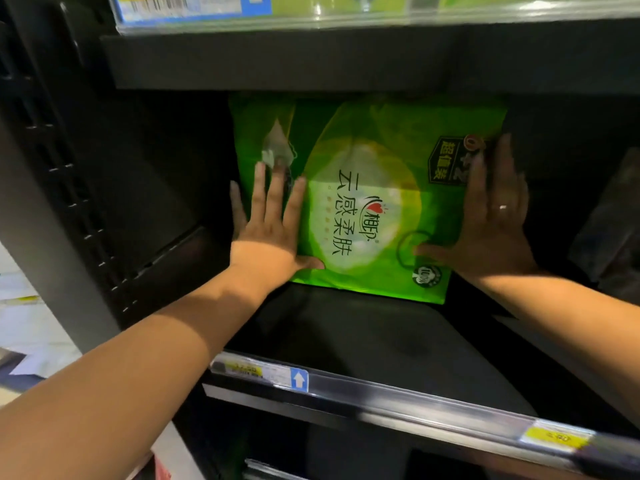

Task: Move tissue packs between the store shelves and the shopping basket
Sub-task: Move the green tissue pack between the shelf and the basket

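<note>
Tissue pack (pixel 367 202), the big green one, stands upright on the dark shelf (pixel 363 341), toward the back of it and well behind the shelf's price strip (pixel 381 393). Only the head view to go on. Left hand (pixel 266 237) lies flat on the pack's front near its left edge, fingers straight and spread, nothing curled round it. Right hand (pixel 488 230), same deal at the right edge. My worry: flat palms on slick, soft plastic, so a squeeze-and-pull could slip and tip it forward off the shelf, or its top could catch the shelf above (pixel 311 60)
</note>
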`<act>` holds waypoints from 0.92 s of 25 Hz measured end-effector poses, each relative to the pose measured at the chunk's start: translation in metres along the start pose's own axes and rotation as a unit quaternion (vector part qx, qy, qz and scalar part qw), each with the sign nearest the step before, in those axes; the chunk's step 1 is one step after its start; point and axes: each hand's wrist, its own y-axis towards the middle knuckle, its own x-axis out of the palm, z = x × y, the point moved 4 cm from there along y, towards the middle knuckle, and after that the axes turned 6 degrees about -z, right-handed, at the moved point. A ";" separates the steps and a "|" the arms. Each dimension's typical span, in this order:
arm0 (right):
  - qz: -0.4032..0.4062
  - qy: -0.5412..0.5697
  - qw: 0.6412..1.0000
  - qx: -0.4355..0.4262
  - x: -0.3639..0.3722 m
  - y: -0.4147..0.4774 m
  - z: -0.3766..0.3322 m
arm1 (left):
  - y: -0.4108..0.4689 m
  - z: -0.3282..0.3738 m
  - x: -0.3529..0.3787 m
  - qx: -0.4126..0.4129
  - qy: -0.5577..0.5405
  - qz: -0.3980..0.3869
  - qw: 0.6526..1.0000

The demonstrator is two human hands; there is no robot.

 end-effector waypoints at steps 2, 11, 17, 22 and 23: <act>-0.050 -0.094 0.992 -0.064 0.013 -0.009 -0.005 | 0.002 0.004 -0.003 0.045 0.031 0.025 0.998; -0.092 -0.158 0.979 -0.088 0.055 -0.013 -0.025 | 0.015 0.005 0.007 0.051 0.056 -0.027 0.997; -0.116 -0.154 0.978 -0.077 0.047 -0.013 -0.028 | 0.013 0.005 0.001 0.028 0.067 -0.087 0.994; -0.159 -0.174 0.970 -0.062 0.023 -0.030 -0.032 | -0.015 0.008 -0.014 0.055 0.033 -0.062 0.996; -0.168 -0.174 0.969 -0.058 0.016 -0.036 -0.036 | -0.022 0.011 -0.019 0.059 0.024 -0.054 0.997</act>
